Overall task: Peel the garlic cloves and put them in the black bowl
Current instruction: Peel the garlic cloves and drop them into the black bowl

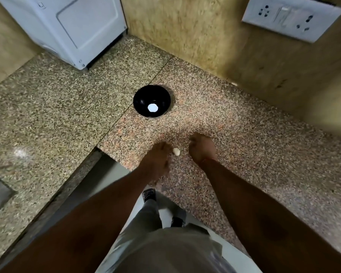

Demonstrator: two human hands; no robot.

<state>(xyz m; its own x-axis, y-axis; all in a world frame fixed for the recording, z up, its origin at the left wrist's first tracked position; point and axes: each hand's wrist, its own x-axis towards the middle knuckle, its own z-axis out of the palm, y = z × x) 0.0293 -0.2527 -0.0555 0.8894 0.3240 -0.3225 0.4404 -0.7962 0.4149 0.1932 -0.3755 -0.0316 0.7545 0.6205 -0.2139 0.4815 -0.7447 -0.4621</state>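
The granite counter (244, 138) is speckled, pinkish-brown at centre and right, greyer-green at the left. The black bowl (141, 99), mid-frame, is glossy with a white spot inside. The garlic clove (176, 151) below it is pale cream. The appliance (71, 26) at upper left is white, the switchboard (291, 18) at upper right white, the wall (195, 32) mottled tan.

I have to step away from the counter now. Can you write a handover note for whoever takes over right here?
Left hand: on the counter right beside the garlic clove; the blur hides whether it grips it.
Right hand: fingers loosely curled, nothing seen in it.
Black bowl: farther back on the counter; only a white glare spot shows in it, no cloves.
Done: nothing in the bowl.
Left: peel the clove and drop it in.
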